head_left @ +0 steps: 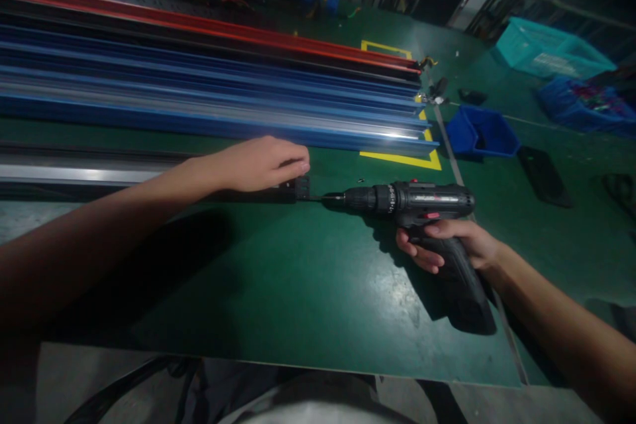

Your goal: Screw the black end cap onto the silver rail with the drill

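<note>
My right hand (447,245) is wrapped round the grip of a black cordless drill (427,202), which lies on its side and points left. Its thin bit reaches the black end piece (303,188) of a long black and silver metal profile (89,174). Over the right end of that profile, my left hand (271,162) rests with its fingers curled down around it. The undersides of those fingers are hidden. A small screw-like piece (360,180) lies on the green table just above the drill's front.
Several long blue profiles (248,99) and a red one (223,23) lie behind, on yellow tape marks (405,160). To the right are a blue bin (479,132), a dark flat object (544,175), another blue bin (586,106) and a turquoise bin (551,53).
</note>
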The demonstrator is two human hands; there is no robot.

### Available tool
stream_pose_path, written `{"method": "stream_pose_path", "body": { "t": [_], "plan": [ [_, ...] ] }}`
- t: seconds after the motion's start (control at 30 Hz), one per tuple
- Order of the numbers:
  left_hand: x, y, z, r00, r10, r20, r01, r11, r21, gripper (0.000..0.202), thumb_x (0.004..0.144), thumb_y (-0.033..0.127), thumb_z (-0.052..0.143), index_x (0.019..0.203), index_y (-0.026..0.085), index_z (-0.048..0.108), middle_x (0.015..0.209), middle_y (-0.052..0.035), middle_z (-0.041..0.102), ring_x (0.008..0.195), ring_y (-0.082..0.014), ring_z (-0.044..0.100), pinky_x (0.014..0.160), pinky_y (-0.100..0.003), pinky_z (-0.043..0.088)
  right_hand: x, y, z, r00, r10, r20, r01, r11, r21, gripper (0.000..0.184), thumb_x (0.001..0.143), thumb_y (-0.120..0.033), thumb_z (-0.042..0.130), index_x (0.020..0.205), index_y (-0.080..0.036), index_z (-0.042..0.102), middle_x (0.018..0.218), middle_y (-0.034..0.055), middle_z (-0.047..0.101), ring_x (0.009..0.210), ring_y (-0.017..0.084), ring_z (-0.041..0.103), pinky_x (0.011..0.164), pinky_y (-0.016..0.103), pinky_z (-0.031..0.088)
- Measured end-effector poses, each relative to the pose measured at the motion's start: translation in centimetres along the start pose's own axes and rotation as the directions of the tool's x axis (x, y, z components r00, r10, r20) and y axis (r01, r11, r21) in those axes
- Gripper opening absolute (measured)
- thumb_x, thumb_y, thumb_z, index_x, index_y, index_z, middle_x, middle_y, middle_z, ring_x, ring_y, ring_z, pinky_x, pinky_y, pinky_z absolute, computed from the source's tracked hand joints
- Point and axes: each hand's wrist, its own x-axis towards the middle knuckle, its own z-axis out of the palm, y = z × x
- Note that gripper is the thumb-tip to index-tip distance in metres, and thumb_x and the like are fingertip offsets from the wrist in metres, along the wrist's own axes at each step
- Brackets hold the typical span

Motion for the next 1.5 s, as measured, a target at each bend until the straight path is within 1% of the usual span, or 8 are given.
{"method": "stream_pose_path", "body": {
  "t": [0.27, 0.53, 0.73, 1.0, 1.27, 1.4, 1.5],
  "plan": [
    [0.08, -0.16, 0.03, 1.0, 0.008, 0.001, -0.008, 1.0, -0.003, 0.041, 0.104, 0.048, 0.039, 0.095, 0.021, 0.068, 0.09, -0.0019, 0.071, 0.078, -0.0163, 0.064, 0.071, -0.028, 0.041, 0.12, 0.05, 0.05, 1.0, -0.018, 0.013, 0.018, 1.0, -0.003, 0.031, 0.095, -0.028, 0.065, 0.113, -0.004, 0.073, 0.095, 0.0103, 0.069, 0.058, 0.007, 0.056, 0.062, 0.023, 0.057],
    [0.02, -0.03, 0.05, 1.0, 0.005, 0.0, -0.005, 1.0, -0.009, 0.041, 0.104, 0.048, 0.039, 0.093, 0.021, 0.068, 0.087, -0.0014, 0.07, 0.076, -0.016, 0.063, 0.072, -0.028, 0.04, 0.04, 0.05, -0.08, 1.0, 0.0, 0.008, 0.0, 1.0, 0.01, 0.033, 0.094, -0.03, 0.066, 0.114, -0.005, 0.072, 0.096, 0.0106, 0.068, 0.058, 0.007, 0.054, 0.062, 0.023, 0.057],
    [0.03, 0.18, -0.02, 1.0, 0.0, -0.003, 0.0, 1.0, -0.009, 0.04, 0.105, 0.047, 0.039, 0.093, 0.021, 0.066, 0.088, -0.0011, 0.07, 0.076, -0.0156, 0.062, 0.072, -0.028, 0.039, 0.03, 0.08, -0.09, 1.0, -0.011, 0.01, 0.011, 0.999, 0.034, 0.034, 0.093, -0.027, 0.064, 0.115, -0.002, 0.073, 0.096, 0.0127, 0.068, 0.058, 0.008, 0.055, 0.063, 0.023, 0.057],
    [0.01, -0.01, -0.01, 1.0, 0.001, 0.006, -0.001, 1.0, -0.003, 0.041, 0.105, 0.048, 0.038, 0.095, 0.021, 0.068, 0.09, -0.0019, 0.071, 0.078, -0.0166, 0.063, 0.072, -0.028, 0.04, 0.04, 0.07, -0.18, 1.0, -0.008, 0.002, 0.008, 1.0, 0.022, 0.034, 0.094, -0.028, 0.064, 0.115, -0.004, 0.074, 0.096, 0.0119, 0.069, 0.058, 0.008, 0.056, 0.062, 0.023, 0.057],
    [0.04, -0.06, -0.01, 1.0, 0.002, -0.003, -0.002, 1.0, -0.004, 0.04, 0.104, 0.047, 0.04, 0.095, 0.021, 0.068, 0.09, -0.0016, 0.071, 0.077, -0.0161, 0.063, 0.072, -0.028, 0.04, 0.06, 0.07, -0.09, 1.0, -0.011, 0.027, 0.009, 0.999, 0.05, 0.035, 0.094, -0.027, 0.062, 0.117, -0.002, 0.073, 0.097, 0.0127, 0.069, 0.059, 0.008, 0.056, 0.064, 0.023, 0.058],
    [0.02, -0.04, 0.05, 1.0, 0.002, 0.001, -0.002, 1.0, -0.005, 0.041, 0.104, 0.048, 0.039, 0.095, 0.021, 0.068, 0.09, -0.0017, 0.071, 0.077, -0.0165, 0.063, 0.072, -0.028, 0.04, 0.05, 0.13, -0.16, 1.0, -0.017, 0.022, 0.016, 0.999, 0.039, 0.035, 0.094, -0.026, 0.062, 0.116, -0.001, 0.072, 0.098, 0.0138, 0.068, 0.058, 0.008, 0.055, 0.063, 0.023, 0.058],
    [0.01, -0.02, 0.05, 1.0, 0.003, -0.001, -0.003, 1.0, -0.008, 0.041, 0.104, 0.047, 0.039, 0.094, 0.021, 0.068, 0.088, -0.0015, 0.071, 0.076, -0.0161, 0.063, 0.071, -0.028, 0.04, 0.05, 0.17, -0.2, 1.0, -0.02, 0.018, 0.019, 1.0, 0.025, 0.034, 0.094, -0.027, 0.061, 0.115, -0.002, 0.072, 0.097, 0.013, 0.068, 0.058, 0.008, 0.054, 0.063, 0.023, 0.058]
  ]
}}
